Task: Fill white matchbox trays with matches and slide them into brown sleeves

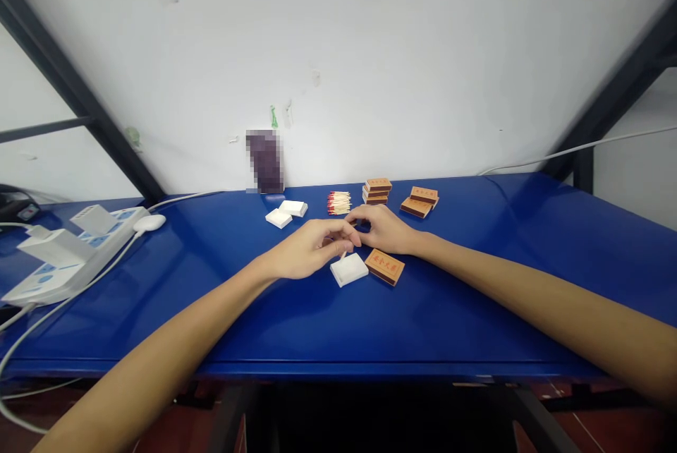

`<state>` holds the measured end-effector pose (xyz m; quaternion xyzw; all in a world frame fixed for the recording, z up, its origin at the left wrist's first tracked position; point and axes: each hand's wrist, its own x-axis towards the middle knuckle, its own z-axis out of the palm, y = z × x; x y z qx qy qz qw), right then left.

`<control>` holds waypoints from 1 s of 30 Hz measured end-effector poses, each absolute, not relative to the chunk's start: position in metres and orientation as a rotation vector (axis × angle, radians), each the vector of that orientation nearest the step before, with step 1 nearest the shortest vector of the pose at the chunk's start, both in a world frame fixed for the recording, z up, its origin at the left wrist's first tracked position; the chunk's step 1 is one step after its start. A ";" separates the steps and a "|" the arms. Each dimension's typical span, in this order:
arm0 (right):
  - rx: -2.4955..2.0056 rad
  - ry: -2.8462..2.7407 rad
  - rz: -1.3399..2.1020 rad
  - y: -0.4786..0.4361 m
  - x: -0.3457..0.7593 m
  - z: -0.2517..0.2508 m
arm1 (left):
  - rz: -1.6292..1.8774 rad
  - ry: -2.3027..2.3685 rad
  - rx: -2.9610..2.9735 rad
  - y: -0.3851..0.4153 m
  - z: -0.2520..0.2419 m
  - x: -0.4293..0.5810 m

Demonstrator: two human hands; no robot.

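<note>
While a white power strip (pixel 68 252) lies at the left edge of the blue table (pixel 476 312), the left hand (pixel 304 250) at centre frame pinches a matchstick (pixel 343 253) between thumb and fingertips, just above a white tray (pixel 349 269). The right hand (pixel 388 228) meets it, fingers curled; whether it grips anything I cannot tell. An orange matchbox sleeve (pixel 385 267) lies just right of the tray.

A plain workroom: a blue worktop (pixel 476 312) against a bare white wall (pixel 370 51), dark steel frame struts (pixel 79 93), a power strip (pixel 68 255) with cables.
</note>
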<state>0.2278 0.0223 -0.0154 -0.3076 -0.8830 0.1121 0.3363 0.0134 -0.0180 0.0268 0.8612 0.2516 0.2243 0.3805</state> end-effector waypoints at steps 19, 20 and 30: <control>-0.880 -2.255 0.408 0.022 0.229 -0.015 | 0.538 0.577 2.656 -0.020 0.021 0.015; -0.896 -2.246 0.419 0.022 0.229 -0.015 | 0.516 0.587 2.669 -0.020 0.021 0.014; -0.832 -2.224 0.431 0.025 0.231 -0.018 | 0.580 0.556 2.830 -0.018 0.014 0.015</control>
